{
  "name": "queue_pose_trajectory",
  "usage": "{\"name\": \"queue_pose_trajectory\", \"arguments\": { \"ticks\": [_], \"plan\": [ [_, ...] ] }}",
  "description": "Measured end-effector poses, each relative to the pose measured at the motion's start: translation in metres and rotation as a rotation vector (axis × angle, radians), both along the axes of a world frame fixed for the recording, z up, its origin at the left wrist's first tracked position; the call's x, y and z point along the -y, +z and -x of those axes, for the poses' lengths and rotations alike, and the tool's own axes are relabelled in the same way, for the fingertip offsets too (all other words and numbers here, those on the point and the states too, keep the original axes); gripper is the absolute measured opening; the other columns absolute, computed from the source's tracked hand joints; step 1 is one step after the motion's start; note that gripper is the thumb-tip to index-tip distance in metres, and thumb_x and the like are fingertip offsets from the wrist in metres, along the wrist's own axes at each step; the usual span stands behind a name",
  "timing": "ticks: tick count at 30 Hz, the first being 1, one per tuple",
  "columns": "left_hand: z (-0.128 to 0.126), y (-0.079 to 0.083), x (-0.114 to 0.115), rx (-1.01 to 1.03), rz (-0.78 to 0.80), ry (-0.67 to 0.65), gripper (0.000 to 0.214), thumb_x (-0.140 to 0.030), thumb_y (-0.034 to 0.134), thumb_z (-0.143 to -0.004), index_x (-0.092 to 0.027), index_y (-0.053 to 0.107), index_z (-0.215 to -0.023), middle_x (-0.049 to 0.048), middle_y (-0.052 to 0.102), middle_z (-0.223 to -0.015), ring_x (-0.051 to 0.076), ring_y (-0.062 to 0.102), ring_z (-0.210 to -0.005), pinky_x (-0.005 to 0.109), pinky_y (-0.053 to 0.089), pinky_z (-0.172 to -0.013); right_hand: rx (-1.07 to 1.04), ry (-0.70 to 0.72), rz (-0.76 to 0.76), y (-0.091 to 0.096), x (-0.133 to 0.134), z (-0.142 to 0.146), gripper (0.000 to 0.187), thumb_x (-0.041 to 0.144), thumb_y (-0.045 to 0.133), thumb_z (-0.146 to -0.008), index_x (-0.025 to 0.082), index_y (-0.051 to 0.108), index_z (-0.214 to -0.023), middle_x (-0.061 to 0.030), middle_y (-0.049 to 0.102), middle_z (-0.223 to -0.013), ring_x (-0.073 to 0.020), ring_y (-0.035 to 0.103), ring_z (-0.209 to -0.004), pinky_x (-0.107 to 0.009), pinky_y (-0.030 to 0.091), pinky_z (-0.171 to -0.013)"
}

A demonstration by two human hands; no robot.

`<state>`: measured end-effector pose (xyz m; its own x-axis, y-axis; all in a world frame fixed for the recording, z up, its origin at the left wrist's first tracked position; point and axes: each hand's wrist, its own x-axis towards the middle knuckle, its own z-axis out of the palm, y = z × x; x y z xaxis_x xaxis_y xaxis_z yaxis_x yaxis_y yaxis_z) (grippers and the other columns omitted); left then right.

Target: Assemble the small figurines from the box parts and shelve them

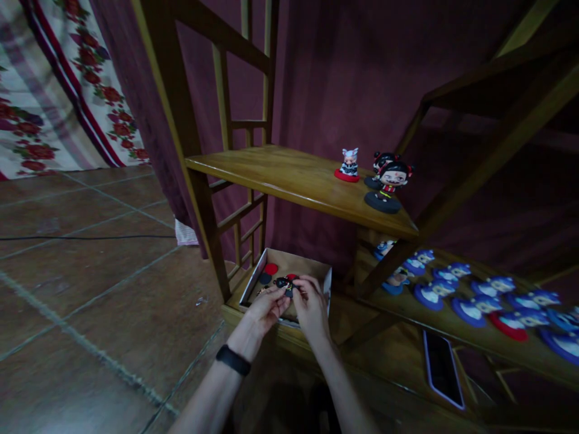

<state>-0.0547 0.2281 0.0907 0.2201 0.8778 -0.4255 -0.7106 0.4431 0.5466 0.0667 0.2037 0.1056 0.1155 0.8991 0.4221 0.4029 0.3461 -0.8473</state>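
Over a shallow cardboard box (324, 274) on the bottom shelf, my two hands meet around a small black-haired figurine (286, 283). My left hand (270, 304) is closed on it from the left, a dark band round that wrist. From the other side the fingers of my right hand (311, 301) pinch at its lower end, where a dark piece shows, partly covered. Inside the box lie a red disc (271, 269) and a dark disc (265, 278). Another bit of red shows behind my fingers, and a small item beside my left hand is too hidden to name.
On the wooden shelf (271, 172) above stand a white-haired figurine (349, 166) on a red base and two black-haired figurines (391, 181). Several blue-and-white figurines (434, 292) line the lower right shelf. Below them lies a phone (443, 367). A shelf post (181, 150) rises left of the box.
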Motion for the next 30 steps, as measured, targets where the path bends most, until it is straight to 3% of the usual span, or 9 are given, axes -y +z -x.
{"name": "queue_pose_trajectory", "arguments": {
  "ticks": [6, 11, 18, 30],
  "plan": [
    [-0.003, 0.004, 0.000, -0.096, -0.205, 0.017, 0.031, 0.003, 0.062, -0.064, -0.013, 0.066, -0.090, 0.0056, 0.068, -0.086, 0.010, 0.062, -0.066, 0.019, 0.050, -0.061, 0.064, -0.027, -0.045, 0.000, -0.001, 0.000, 0.022, 0.016, 0.049, -0.075, 0.025, 0.062, -0.090, -0.0033, 0.056, -0.106, -0.0176, 0.055, -0.098, -0.034, 0.043, -0.089],
    [-0.005, 0.010, 0.003, -0.135, -0.312, 0.042, 0.031, -0.014, 0.072, -0.063, -0.012, 0.068, -0.094, 0.0060, 0.068, -0.080, 0.010, 0.059, -0.065, 0.018, 0.046, -0.061, 0.025, 0.003, -0.051, 0.004, -0.001, -0.004, 0.018, 0.015, 0.048, -0.075, 0.023, 0.061, -0.084, -0.0044, 0.056, -0.103, -0.0170, 0.055, -0.097, -0.031, 0.044, -0.085],
    [-0.009, 0.018, 0.007, -0.122, -0.366, 0.081, 0.035, -0.020, 0.074, -0.063, -0.013, 0.067, -0.097, 0.0054, 0.067, -0.083, 0.009, 0.057, -0.066, 0.018, 0.043, -0.060, -0.043, 0.000, -0.069, 0.008, 0.000, -0.003, 0.011, 0.018, 0.049, -0.077, 0.023, 0.059, -0.078, -0.0043, 0.058, -0.101, -0.0167, 0.055, -0.097, -0.031, 0.044, -0.085],
    [-0.011, 0.018, 0.010, -0.128, -0.365, 0.130, 0.034, -0.021, 0.073, -0.063, -0.013, 0.067, -0.096, 0.0058, 0.067, -0.085, 0.009, 0.057, -0.066, 0.018, 0.044, -0.060, -0.033, 0.048, -0.073, 0.011, 0.001, -0.005, 0.012, 0.019, 0.048, -0.078, 0.023, 0.059, -0.081, -0.0046, 0.059, -0.100, -0.0167, 0.056, -0.096, -0.030, 0.045, -0.083]
  ]
}}
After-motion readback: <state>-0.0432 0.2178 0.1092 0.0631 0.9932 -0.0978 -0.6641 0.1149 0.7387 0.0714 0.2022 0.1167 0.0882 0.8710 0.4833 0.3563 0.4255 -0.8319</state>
